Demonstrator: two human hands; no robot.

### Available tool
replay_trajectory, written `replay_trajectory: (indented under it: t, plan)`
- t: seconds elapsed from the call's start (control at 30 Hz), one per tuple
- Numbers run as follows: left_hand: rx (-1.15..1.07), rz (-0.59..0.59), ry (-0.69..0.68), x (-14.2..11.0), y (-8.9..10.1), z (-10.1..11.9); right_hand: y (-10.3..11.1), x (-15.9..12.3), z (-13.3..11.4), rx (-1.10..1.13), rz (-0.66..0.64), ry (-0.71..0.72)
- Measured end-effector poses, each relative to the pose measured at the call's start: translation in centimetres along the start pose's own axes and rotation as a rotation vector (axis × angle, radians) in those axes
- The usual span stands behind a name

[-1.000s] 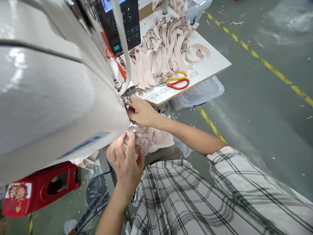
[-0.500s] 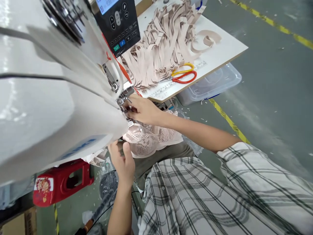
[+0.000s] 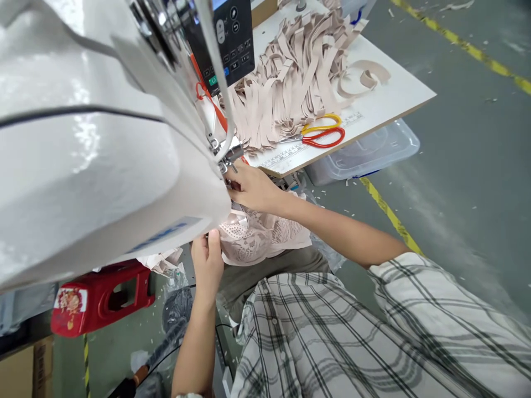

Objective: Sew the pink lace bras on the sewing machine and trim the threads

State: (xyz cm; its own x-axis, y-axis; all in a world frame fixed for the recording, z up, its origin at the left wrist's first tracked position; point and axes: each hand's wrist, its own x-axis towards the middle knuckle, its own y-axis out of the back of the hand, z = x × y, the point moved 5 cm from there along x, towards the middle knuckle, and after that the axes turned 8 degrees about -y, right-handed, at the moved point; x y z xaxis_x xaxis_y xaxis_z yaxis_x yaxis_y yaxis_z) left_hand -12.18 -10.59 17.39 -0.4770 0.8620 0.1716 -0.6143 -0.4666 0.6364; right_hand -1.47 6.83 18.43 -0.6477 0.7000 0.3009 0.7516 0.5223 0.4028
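A large white sewing machine (image 3: 95,160) fills the left of the view and hides the needle area. A pink lace garment (image 3: 261,237) hangs from under the machine head over my lap. My right hand (image 3: 253,188) is closed on the fabric right beside the presser foot (image 3: 228,157). My left hand (image 3: 207,262) reaches up under the machine head, fingers pressed on the near edge of the lace garment; its fingertips are partly hidden by the machine.
A heap of beige elastic strips (image 3: 290,83) lies on the white table (image 3: 394,99), with red and yellow scissors (image 3: 323,132) at its front edge. A black control panel (image 3: 232,41) is on the machine. A clear plastic bin (image 3: 365,155) and a red stool (image 3: 99,298) stand on the floor.
My left hand has let go of the bunched lace and slid up under the machine head. The lace now hangs flatter. My right hand has stayed at the presser foot; the view shifted.
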Motion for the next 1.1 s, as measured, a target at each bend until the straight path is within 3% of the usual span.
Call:
replay_trajectory:
  t: [0.37, 0.5, 0.63, 0.73, 0.8, 0.93, 1.0, 1.1]
  plan:
    - [-0.024, -0.053, -0.023, 0.6, 0.1, 0.1, -0.6, 0.0, 0.6, 0.095, 0.014, -0.036]
    - [-0.039, -0.081, -0.023, 0.9, 0.1, 0.3, -0.8, -0.8, 0.7, 0.171, 0.008, -0.134]
    - [0.04, -0.136, 0.027, 0.3, 1.1, 0.7, -0.9, -4.6, 1.1, 0.388, 0.026, -0.325]
    - [0.153, -0.19, -0.052, -0.5, 1.8, 1.0, -1.1, -9.2, 0.6, 0.614, -0.007, -0.411]
    - [0.285, -0.114, -0.208, -1.1, 2.3, 1.2, -1.1, -12.1, -1.0, 0.631, -0.064, -0.311]
    - [0.419, 0.172, -0.526, -2.7, 3.0, 1.5, -1.5, -16.0, -4.9, 0.461, -0.195, 0.026]
    - [0.386, 0.242, -0.566, -3.5, 3.1, 1.3, -2.0, -16.8, -5.8, 0.455, -0.232, 0.081]
    - [0.345, 0.246, -0.548, -4.4, 3.1, 1.3, -2.6, -17.1, -6.4, 0.436, -0.245, 0.151]
